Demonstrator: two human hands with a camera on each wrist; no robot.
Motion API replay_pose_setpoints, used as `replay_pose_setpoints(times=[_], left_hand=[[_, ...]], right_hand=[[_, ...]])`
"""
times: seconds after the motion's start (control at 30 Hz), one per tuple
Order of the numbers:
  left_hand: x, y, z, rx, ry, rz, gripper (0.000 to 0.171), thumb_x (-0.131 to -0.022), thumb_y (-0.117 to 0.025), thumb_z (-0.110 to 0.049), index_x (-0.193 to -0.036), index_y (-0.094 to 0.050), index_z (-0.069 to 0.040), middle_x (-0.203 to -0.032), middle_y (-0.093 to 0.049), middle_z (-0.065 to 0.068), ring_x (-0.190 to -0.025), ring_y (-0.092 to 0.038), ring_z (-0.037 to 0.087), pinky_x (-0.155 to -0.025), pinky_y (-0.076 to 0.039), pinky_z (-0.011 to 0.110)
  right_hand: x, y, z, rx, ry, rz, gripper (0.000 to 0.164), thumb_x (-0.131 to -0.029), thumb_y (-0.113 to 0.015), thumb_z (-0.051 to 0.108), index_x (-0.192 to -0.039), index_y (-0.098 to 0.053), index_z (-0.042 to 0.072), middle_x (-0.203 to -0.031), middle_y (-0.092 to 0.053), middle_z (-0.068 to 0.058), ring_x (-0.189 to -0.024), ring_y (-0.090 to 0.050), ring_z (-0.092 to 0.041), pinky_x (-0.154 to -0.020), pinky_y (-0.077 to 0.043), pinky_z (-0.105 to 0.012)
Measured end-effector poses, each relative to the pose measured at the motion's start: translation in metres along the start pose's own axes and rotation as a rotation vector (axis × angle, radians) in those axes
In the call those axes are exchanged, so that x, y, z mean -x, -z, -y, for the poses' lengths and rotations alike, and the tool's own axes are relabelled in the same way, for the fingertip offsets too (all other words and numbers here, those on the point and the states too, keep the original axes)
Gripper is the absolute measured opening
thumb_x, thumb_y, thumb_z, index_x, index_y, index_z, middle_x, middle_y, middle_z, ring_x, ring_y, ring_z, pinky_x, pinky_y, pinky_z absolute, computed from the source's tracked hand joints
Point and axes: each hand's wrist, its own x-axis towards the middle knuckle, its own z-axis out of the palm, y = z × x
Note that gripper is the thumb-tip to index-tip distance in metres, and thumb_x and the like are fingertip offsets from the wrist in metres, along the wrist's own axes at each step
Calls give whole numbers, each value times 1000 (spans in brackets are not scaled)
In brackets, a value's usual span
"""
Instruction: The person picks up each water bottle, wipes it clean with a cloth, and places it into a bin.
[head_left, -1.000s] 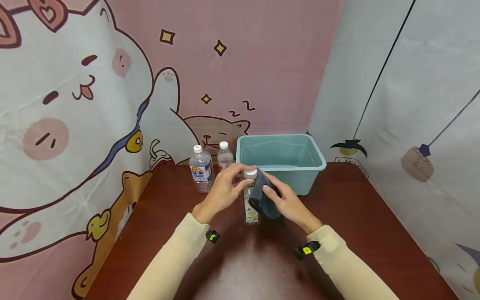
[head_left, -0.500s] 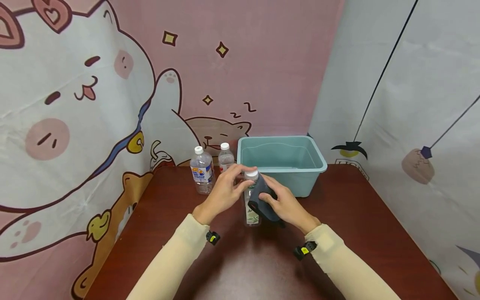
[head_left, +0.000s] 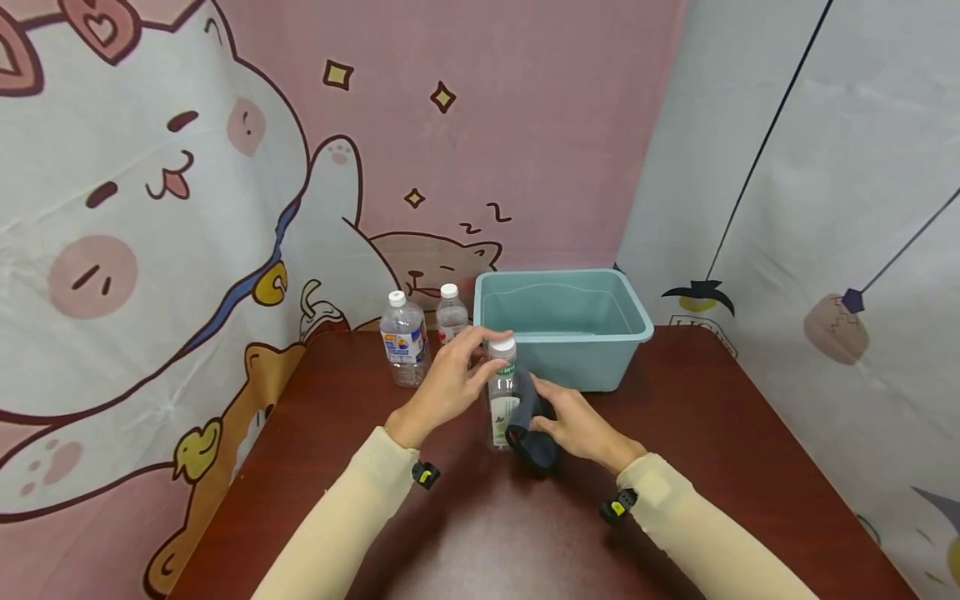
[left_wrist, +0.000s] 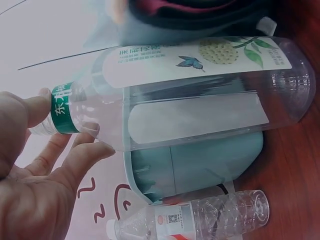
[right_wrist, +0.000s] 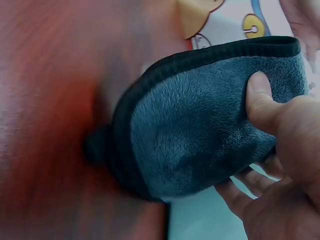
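A clear plastic bottle (head_left: pixel 502 408) with a white cap, a green neck band and a floral label stands upright on the table. My left hand (head_left: pixel 450 377) pinches it at the cap and neck; the left wrist view shows the thumb and fingers around the green band (left_wrist: pixel 64 107). My right hand (head_left: pixel 583 423) grips a folded dark grey cloth (head_left: pixel 534 442) at the bottle's right side. In the right wrist view the thumb presses on the plush cloth (right_wrist: pixel 190 125), which has a black edge. Whether the cloth touches the bottle is hard to tell.
Behind the left hand stand a large clear bottle (head_left: pixel 405 346) with a blue and white label and a smaller bottle (head_left: pixel 452 313). A light teal bin (head_left: pixel 592 362) stands at the back of the reddish-brown table (head_left: pixel 675 500), against a cartoon-printed backdrop.
My right hand has moved down with the cloth, from near the bottle's neck to beside its lower half, uncovering more of the label. My left hand stays at the cap.
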Motion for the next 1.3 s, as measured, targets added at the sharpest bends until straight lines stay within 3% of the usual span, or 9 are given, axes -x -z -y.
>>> replay_pose_setpoints(times=[0.23, 0.47, 0.67, 0.87, 0.93, 1.1, 1.17, 1.23, 1.3], left_hand=[[-1, 0, 3, -7, 4, 6, 40, -113, -79, -18, -151, -69, -12, -150, -74, 8, -105, -69, 22, -86, -63, 34], [-3, 0, 4, 26, -2, 4, 38, -110, -82, -14, -146, -70, -8, -152, -75, 11, -114, -82, 27, -92, -72, 46], [-4, 1, 7, 44, 0, 1, 36, -109, -83, -12, -142, -68, -8, -157, -75, 12, -116, -84, 29, -94, -73, 48], [-3, 2, 8, 45, 8, 2, 35, -109, -83, -14, -141, -69, -9, -157, -75, 10, -116, -85, 27, -93, -73, 43], [-3, 3, 8, 51, 13, 0, 35, -109, -83, -14, -141, -69, -9, -157, -75, 10, -117, -84, 28, -96, -73, 43], [-3, 3, 9, 63, 15, -7, 36, -108, -83, -13, -142, -69, -10, -157, -75, 10, -117, -84, 28, -98, -72, 42], [-3, 2, 9, 68, 12, -6, 37, -109, -83, -13, -143, -70, -10, -158, -75, 9, -117, -84, 29, -97, -73, 45], [-2, 1, 9, 73, 10, -3, 37, -109, -83, -13, -144, -70, -10, -158, -75, 9, -117, -83, 30, -97, -72, 48], [-2, 1, 10, 72, 11, 3, 38, -110, -82, -14, -145, -70, -11, -159, -74, 9, -118, -83, 30, -98, -72, 50]], right_hand=[[0, -15, -14, 9, -17, 57, 83, -103, -88, 4, -175, -46, -3, -175, -56, -26, -161, -60, -40, -130, -52, -61], [3, -28, -24, 66, -25, 91, 75, -102, -88, 2, -168, -56, -5, -165, -67, -25, -152, -67, -36, -123, -59, -56], [4, -30, -24, 4, -70, 25, 74, -100, -90, 4, -167, -59, -2, -165, -69, -22, -149, -69, -31, -118, -62, -52], [3, -22, -15, -75, -105, -39, 77, -100, -88, 6, -170, -56, -1, -158, -74, -20, -128, -75, -26, -107, -62, -49], [2, -18, -10, -104, -101, -75, 78, -101, -88, 6, -171, -54, 1, -161, -72, -20, -132, -74, -27, -109, -62, -51], [-2, -7, 3, -193, -63, -163, 81, -102, -87, 6, -175, -51, 8, -161, -73, -19, -102, -73, -18, -93, -61, -39], [-3, -4, 7, -222, -53, -191, 82, -103, -87, 6, -177, -50, 11, -162, -71, -18, -101, -74, -20, -90, -59, -39], [-3, -1, 10, -236, -41, -211, 83, -104, -87, 9, -178, -49, 14, -165, -70, -17, -113, -81, -27, -97, -66, -45], [-4, 1, 13, -235, -18, -234, 82, -106, -87, 12, -178, -49, 16, -174, -61, -16, -146, -72, -39, -114, -63, -61]])
